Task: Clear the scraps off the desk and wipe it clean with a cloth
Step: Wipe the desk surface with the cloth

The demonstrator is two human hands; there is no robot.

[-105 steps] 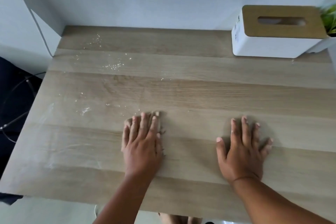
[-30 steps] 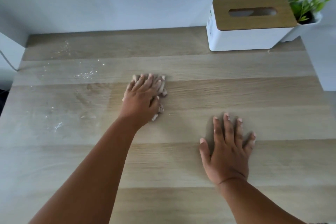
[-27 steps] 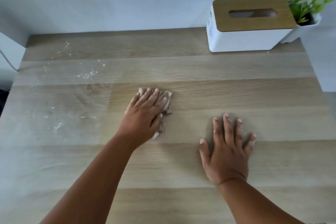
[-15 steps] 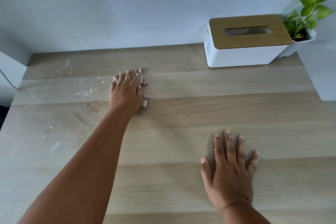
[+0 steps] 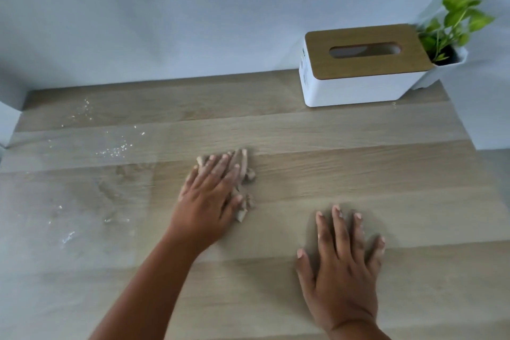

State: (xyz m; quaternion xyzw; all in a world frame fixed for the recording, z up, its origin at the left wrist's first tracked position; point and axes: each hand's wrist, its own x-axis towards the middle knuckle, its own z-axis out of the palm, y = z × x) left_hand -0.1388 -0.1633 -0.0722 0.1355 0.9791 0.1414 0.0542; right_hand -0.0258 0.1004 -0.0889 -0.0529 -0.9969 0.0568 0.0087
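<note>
My left hand [image 5: 211,193] lies flat with straight fingers on a crumpled beige cloth [image 5: 244,174], pressing it onto the middle of the wooden desk [image 5: 345,152]. Most of the cloth is hidden under the hand; only its right edge shows. My right hand [image 5: 343,262] rests flat on the desk to the right and nearer to me, fingers spread, holding nothing. White crumbs [image 5: 114,150] are scattered over the desk's back left, with more specks [image 5: 66,237] toward the left front.
A white tissue box with a wooden lid [image 5: 361,63] stands at the back right against the wall. A small green plant in a white pot [image 5: 449,41] sits just right of it. One crumb [image 5: 394,104] lies in front of the box.
My left hand has slid the cloth back toward me and to the right, away from the crumbs at the back left. My right hand stays planted on the desk.
</note>
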